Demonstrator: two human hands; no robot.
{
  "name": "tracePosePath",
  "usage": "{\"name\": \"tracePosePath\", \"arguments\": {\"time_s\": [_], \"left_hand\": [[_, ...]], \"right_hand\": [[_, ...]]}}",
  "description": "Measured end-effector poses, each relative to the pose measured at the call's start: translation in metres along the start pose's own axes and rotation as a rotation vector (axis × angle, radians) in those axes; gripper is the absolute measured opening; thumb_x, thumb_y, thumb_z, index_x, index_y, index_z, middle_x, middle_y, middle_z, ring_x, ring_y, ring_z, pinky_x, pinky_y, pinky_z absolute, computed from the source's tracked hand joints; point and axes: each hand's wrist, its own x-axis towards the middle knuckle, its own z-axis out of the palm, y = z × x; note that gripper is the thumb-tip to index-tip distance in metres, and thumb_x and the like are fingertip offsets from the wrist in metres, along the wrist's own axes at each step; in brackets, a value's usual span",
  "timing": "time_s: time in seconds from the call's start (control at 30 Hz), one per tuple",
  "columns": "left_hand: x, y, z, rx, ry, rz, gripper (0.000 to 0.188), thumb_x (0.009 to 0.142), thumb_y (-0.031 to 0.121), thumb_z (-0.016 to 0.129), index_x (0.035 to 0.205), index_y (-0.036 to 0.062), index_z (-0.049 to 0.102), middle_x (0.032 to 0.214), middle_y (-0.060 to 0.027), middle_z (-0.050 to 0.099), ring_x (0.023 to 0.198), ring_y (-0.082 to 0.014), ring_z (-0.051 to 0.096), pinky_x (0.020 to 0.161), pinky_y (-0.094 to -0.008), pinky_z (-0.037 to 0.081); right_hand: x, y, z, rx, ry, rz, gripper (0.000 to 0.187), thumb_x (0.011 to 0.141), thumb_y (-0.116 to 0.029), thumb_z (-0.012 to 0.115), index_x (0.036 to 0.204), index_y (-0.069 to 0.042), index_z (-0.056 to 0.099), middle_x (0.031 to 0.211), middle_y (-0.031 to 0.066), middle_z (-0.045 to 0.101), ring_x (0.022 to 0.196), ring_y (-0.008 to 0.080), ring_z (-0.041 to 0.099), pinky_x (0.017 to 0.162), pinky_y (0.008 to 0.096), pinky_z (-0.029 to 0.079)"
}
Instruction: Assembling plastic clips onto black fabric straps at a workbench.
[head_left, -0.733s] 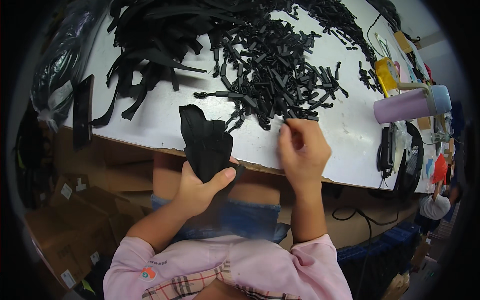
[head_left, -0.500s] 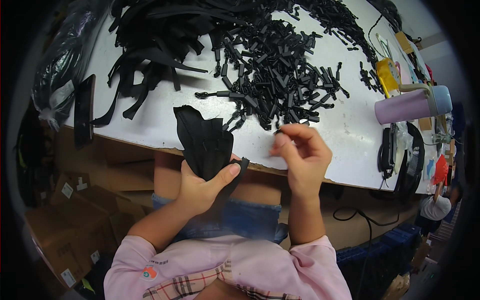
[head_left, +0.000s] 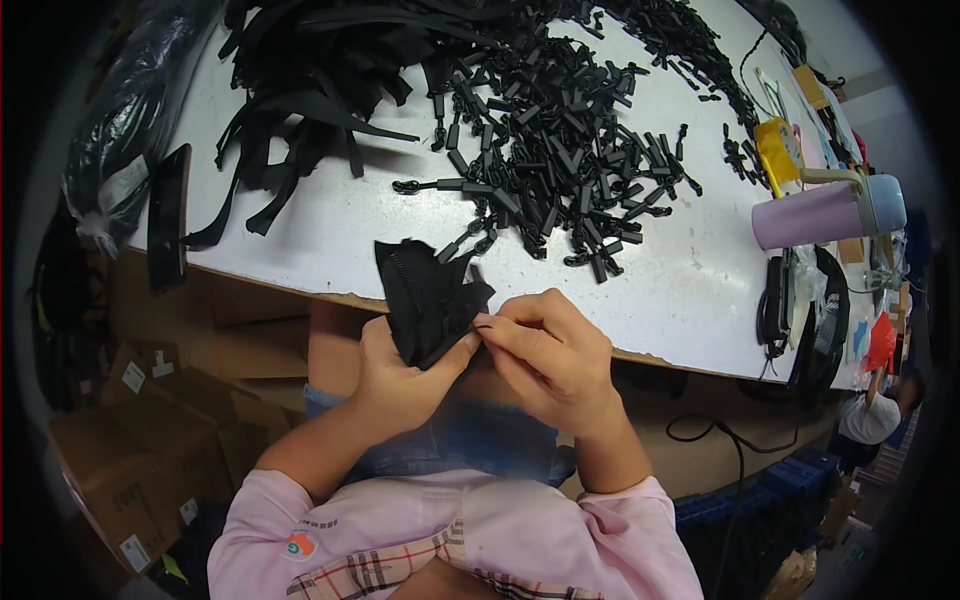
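Observation:
My left hand is closed round a folded bundle of black zipper tape, its ends fanning upward above the thumb. Close against it, my right hand pinches a small dark piece at the edge of the tape. Fingers mostly cover that piece; it looks like a zipper slider from the pile. Both hands are in front of the table edge, above my lap. Just beyond them on the white table lies a heap of black zipper sliders with long pulls.
Long black zipper tapes lie heaped at the far left, beside a dark phone and a clear plastic bag. To the right are a lilac bottle and a yellow tape roll. Cardboard boxes stand at lower left.
My right hand has come from the near edge of the slider heap, left and down to the tape. The bundle in my left hand has tilted and shifted right. A few sliders moved nearer.

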Motion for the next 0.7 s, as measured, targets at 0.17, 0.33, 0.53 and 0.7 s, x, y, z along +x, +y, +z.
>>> {"name": "tracePosePath", "arguments": {"time_s": [0.17,0.33,0.53,0.7], "left_hand": [[-0.002,-0.002,0.001,-0.105,0.06,-0.002,0.017,0.072,-0.001,0.057,0.089,-0.0026,0.057,0.082,-0.0043,0.059,0.074,-0.0068,0.054,0.066,-0.0188,0.044],[-0.001,-0.013,-0.006,-0.03,0.006,0.005,0.016,0.07,-0.002,0.059,0.086,-0.0027,0.058,0.079,-0.0043,0.06,0.071,-0.0082,0.055,0.066,-0.0208,0.045],[-0.002,-0.014,-0.005,-0.134,0.019,0.057,0.024,0.072,0.003,0.06,0.094,-0.0013,0.054,0.085,-0.0047,0.057,0.077,-0.0083,0.053,0.07,-0.0217,0.043],[-0.004,-0.002,0.002,-0.165,0.052,-0.011,0.023,0.072,0.004,0.06,0.093,-0.0006,0.052,0.086,-0.0054,0.054,0.078,-0.0096,0.051,0.07,-0.0225,0.041]], "right_hand": [[-0.006,-0.002,0.012,0.036,0.115,0.043,0.027,0.058,0.008,0.06,0.084,0.001,0.058,0.075,0.0091,0.052,0.062,0.0189,0.052,0.051,0.0248,0.043],[-0.008,0.0,0.012,-0.021,0.118,-0.006,0.027,0.059,0.008,0.06,0.085,0.001,0.058,0.076,0.0092,0.053,0.06,0.0182,0.052,0.05,0.0237,0.043],[-0.009,-0.005,0.013,0.245,0.146,0.202,0.022,0.066,0.005,0.059,0.088,0.001,0.059,0.077,0.0079,0.053,0.059,0.012,0.052,0.048,0.0199,0.041],[-0.011,-0.01,0.019,0.253,0.211,0.236,0.017,0.069,0.004,0.059,0.085,0.002,0.058,0.077,0.0079,0.054,0.058,0.0096,0.051,0.048,0.0184,0.04]]}}
